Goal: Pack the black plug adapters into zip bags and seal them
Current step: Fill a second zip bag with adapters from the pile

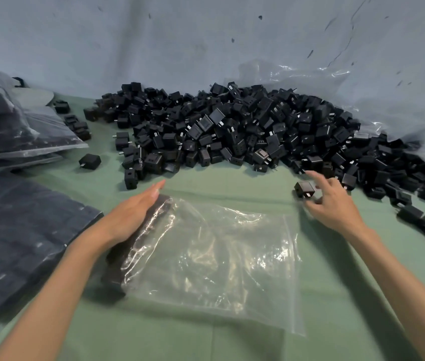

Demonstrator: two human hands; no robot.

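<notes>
Fingers of our left hand (133, 212) lie straight and together, pressing the left edge of one clear zip bag (219, 256) on the green cloth (232, 345); one dark row of adapters (128, 254) sits inside, too blurred to count; our right hand (336, 204) spreads its fingers about one loose adapter (305, 188), though we cannot tell whether it grips; beyond lies one pile (232, 131) past counting; leftward, at least three filled bags (24, 230).

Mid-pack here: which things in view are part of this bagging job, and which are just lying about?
In the job: clear zip bag, row of adapters inside it under the left hand, loose adapter at the right hand, adapter pile.
Lying about: filled bags at left, already done; crumpled clear plastic behind the pile; green cloth.
</notes>
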